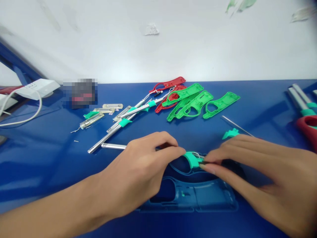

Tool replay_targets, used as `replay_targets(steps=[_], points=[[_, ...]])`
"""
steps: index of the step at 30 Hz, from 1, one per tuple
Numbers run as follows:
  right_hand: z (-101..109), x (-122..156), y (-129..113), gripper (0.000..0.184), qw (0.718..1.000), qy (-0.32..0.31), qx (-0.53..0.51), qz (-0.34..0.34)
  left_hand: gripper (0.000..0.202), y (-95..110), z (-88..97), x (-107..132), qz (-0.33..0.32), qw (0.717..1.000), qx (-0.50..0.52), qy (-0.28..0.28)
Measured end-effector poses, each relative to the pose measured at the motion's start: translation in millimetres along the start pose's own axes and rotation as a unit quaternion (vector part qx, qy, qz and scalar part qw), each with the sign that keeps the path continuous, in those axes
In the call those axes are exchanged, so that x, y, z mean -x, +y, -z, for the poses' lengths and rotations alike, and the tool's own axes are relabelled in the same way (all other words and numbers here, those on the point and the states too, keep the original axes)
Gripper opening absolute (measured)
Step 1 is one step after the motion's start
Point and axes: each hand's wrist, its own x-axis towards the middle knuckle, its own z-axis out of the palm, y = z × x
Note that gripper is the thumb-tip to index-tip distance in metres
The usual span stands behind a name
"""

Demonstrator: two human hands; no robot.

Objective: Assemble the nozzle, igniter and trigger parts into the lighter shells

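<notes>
My left hand (143, 165) is closed, thumb and forefinger pinching a curved teal plastic piece (192, 160). From beneath this hand a silver metal tube (114, 146) sticks out to the left. My right hand (262, 168) is closed too, its fingertips meeting at the teal piece's right end beside a thin white wire (196, 154). What those fingertips hold is too small to make out. Under the hands is a blue plastic casing half with a finger hole, partly hidden. Another blue casing half (210, 195) lies nearer to me, its inner side up.
Green casing halves (190, 102) and red ones (170, 82) lie at the back. Left of them are silver tubes with teal parts (126, 122) and small clear cases (92, 120). A thin metal rod (236, 125), a teal piece (230, 133) and red-handled tools (307, 122) lie right. A white power strip (41, 88) stands left.
</notes>
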Motion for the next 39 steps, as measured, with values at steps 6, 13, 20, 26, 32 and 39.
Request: replay_targets(steps=[6,13,20,26,32,39], points=[[-1.3,-0.2,-0.1,0.02,1.0,0.002,-0.004,0.014,0.05,1.2,2.9,3.0,-0.008,1.0,-0.013,-0.004],[-2.5,-4.9,0.7,0.015,1.0,0.004,-0.007,0.023,0.053,-7.3,3.7,9.1,-0.021,0.999,-0.006,-0.032],[-0.1,-4.0,-0.1,0.016,1.0,0.0,0.0,0.026,0.049,-6.1,4.2,4.9,-0.037,0.998,-0.031,-0.027],[0.8,-3.0,1.0,0.017,1.0,0.002,-0.015,0.02,0.045,-4.4,4.4,4.5,-0.044,0.999,-0.028,-0.014],[1.0,-2.2,2.0,0.014,0.999,-0.003,0.004,0.049,0.043,-5.8,2.8,6.1,-0.045,0.999,-0.026,-0.011],[1.0,-4.1,-1.4,0.021,0.999,-0.006,0.008,0.048,0.042,-1.4,1.5,5.4,-0.032,0.999,-0.036,-0.001]])
